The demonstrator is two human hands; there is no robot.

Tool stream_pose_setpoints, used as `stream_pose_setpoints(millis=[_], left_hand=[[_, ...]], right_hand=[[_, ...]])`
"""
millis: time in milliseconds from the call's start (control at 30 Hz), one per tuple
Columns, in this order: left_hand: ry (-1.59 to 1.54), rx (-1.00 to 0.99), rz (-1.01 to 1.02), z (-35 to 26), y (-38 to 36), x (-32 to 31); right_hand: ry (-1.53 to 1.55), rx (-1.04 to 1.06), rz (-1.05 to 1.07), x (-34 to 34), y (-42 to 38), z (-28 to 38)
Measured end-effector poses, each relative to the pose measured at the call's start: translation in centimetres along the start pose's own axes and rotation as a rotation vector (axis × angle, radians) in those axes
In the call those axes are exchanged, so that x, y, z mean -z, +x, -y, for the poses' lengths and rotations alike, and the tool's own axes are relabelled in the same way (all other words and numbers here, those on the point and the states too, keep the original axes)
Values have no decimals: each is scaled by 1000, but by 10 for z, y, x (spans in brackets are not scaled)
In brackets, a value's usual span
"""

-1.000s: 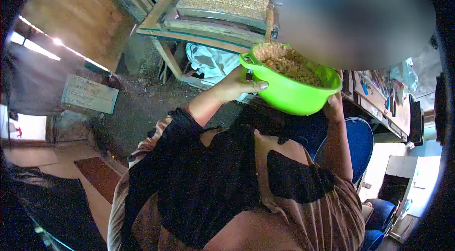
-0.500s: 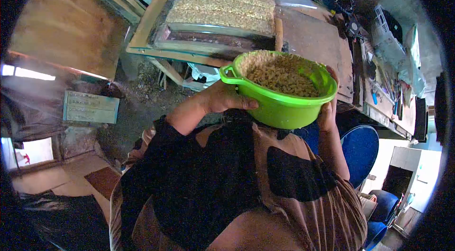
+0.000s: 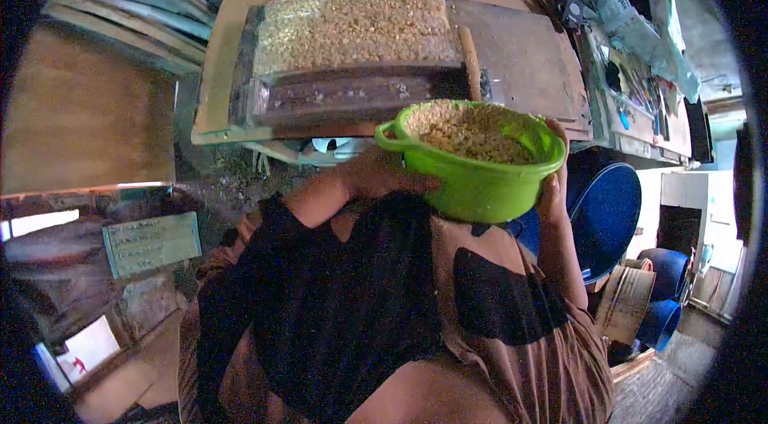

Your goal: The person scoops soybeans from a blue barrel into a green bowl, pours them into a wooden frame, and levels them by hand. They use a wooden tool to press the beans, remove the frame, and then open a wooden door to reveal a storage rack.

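Note:
Held in front of my chest is a bright green plastic basin (image 3: 484, 192), tilted slightly, with coarse tan granules (image 3: 468, 132) heaped inside. My left hand (image 3: 392, 174) grips its left side below the loop handle, somewhat blurred. Around the right side of the basin my right hand (image 3: 554, 184) is closed, its fingers partly hidden behind the wall. On the table beyond lies a wide slab of similar granules (image 3: 356, 28), with a dark mould section (image 3: 360, 92) along its near side.
A wooden rod (image 3: 470, 64) lies right of the slab on the wooden table (image 3: 216, 96). Tools and a white crate (image 3: 620, 0) stand along the right bench. Blue barrels (image 3: 608, 220) are below it. A large wooden panel (image 3: 88, 104) is at left.
My view has turned, so the table and slab appear lower and nearer, further left. The basin stays in both hands at nearly the same place before my chest.

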State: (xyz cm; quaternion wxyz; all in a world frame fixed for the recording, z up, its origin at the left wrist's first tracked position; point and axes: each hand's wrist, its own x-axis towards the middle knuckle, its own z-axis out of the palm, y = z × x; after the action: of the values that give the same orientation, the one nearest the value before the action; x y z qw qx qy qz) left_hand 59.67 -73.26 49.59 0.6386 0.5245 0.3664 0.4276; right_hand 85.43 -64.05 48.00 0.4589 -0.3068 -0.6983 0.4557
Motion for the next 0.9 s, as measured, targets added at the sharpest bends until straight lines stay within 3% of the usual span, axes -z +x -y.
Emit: stream_pose_setpoints(millis=[100, 133, 200, 300, 367, 400, 433, 500, 533, 667, 700, 767, 833, 900], left_hand=[[18, -42, 18, -12, -11, 6], [11, -14, 4, 16, 6, 31], [8, -1, 6, -2, 3, 13], [-90, -70, -65, 0, 7, 44], [148, 232, 22, -8, 2, 56], [7, -76, 36, 9, 3, 53], [11, -81, 31, 21, 7, 63], [4, 159, -27, 21, 0, 58], [-13, 42, -20, 14, 1, 55], [-102, 31, -9, 10, -1, 70], [24, 63, -49, -2, -5, 57], [124, 120, -75, 7, -16, 56], [-31, -107, -72, 14, -8, 64], [42, -70, -147, 23, -18, 63]], right_hand=[[19, -31, -52, -18, -5, 35], [9, -61, -19, -23, 10, -9], [47, -35, -50, -14, 3, 8], [81, -5, -84, -33, 24, -16], [-54, -146, -56, -38, 20, -14], [-99, -71, -91, -40, 21, -19], [-63, -42, -109, -44, 20, -19], [-94, -113, -78, -46, 20, -7], [-98, -103, -99, -47, 20, -8], [24, -54, -103, -60, 33, -2], [71, -13, -105, -50, 27, 9], [-67, -195, -93, -58, 28, 0], [-121, -52, -40, -53, 25, -22], [-49, -141, -45, -61, 24, -15]])
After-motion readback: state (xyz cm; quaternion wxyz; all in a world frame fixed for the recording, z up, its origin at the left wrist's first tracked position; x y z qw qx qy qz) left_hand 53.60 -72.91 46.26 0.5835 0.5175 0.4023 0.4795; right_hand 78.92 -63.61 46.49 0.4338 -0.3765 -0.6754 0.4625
